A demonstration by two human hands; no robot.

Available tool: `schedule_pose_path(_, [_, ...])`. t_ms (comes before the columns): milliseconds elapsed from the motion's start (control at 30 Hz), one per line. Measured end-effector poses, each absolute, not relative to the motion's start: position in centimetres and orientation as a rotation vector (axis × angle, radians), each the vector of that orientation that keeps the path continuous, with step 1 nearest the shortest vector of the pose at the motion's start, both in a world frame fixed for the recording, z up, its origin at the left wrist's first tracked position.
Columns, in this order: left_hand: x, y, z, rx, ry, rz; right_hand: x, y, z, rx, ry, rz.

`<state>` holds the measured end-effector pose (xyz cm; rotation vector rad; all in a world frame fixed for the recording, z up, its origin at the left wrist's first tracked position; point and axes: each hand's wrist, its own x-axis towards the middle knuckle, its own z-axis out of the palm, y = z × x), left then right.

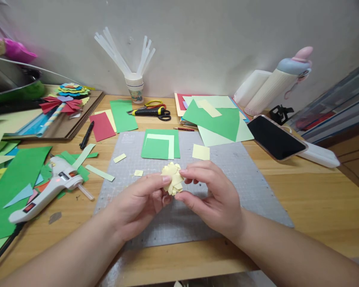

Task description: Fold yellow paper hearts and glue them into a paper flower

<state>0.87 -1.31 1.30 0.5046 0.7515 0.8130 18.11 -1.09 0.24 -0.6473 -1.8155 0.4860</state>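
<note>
Between my two hands is a pale yellow paper flower [174,179] with layered, ruffled petals, held above a grey cutting mat [239,191]. My left hand [146,195] pinches its left side, thumb on top and fingers underneath. On the other side, my right hand [212,195] has its thumb and forefinger at the flower's right edge. Just beyond lie green paper squares [158,145] with a pale green L-shaped strip. A pale yellow paper square [201,152] and small yellow scraps [138,173] rest on the mat around the flower.
A white glue gun [50,187] lies at left among green paper pieces. Behind the mat are scissors and a yellow-black cutter [148,111], paper cups [134,87] holding glue sticks, and stacked coloured paper [212,119]. A phone [277,137] and a bottle [275,85] stand at right.
</note>
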Motion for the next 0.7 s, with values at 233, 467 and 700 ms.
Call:
schedule_pose_path(233, [0.92,-1.27,1.26,0.535,0.735,0.806,18.12,-1.18,0.39,-0.656,-1.824,0.476])
schedule_pose_path(467, [0.96,-1.27,1.15,0.593,0.722,0.800,18.17,-1.05,0.33,-0.646,-1.836,0.475])
schedule_pose_path(700, [0.77,-1.45,1.67,1.062,0.973,1.037,17.93,-1.56,-0.13,-0.698,-1.633,0.777])
